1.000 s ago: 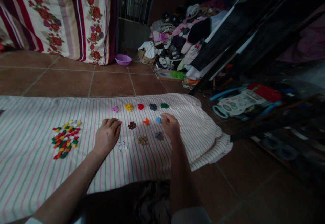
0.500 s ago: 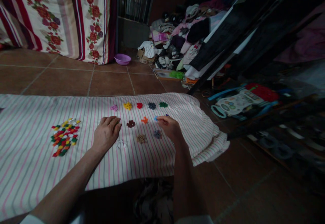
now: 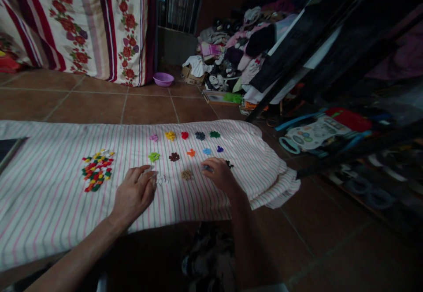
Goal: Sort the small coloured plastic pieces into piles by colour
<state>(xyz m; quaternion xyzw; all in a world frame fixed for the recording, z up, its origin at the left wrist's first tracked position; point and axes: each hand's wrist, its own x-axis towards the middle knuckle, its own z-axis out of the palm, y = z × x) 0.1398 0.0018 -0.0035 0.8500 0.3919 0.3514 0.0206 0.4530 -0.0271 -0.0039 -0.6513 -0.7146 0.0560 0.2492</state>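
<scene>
My left hand (image 3: 135, 191) rests on the striped cloth, fingers stretched and slightly apart, its tips beside a pile of small white pieces (image 3: 162, 180). Fingers and thumb of my right hand (image 3: 220, 174) close around a small pile of grey-blue pieces (image 3: 207, 168), partly hiding it. Tan pieces (image 3: 187, 175) lie between the hands. Beyond them are lime green (image 3: 153, 156), brown (image 3: 174, 156), orange (image 3: 191, 152), light blue (image 3: 206, 151) and dark blue (image 3: 220, 149) piles. Black pieces (image 3: 229, 164) show just past my right hand.
A back row holds pink (image 3: 153, 137), yellow (image 3: 170, 136), red (image 3: 184, 135), dark grey (image 3: 200, 136) and green (image 3: 214, 134) piles. Mixed coloured pieces (image 3: 98, 170) spread at left. A dark flat object (image 3: 9, 151) lies at the cloth's left edge. A purple basin (image 3: 163, 79) stands on the floor.
My right hand has moved from the light blue pile nearer to me, onto the grey-blue one. My left hand has drawn back toward me, uncovering the lime green pieces. The view has shifted slightly.
</scene>
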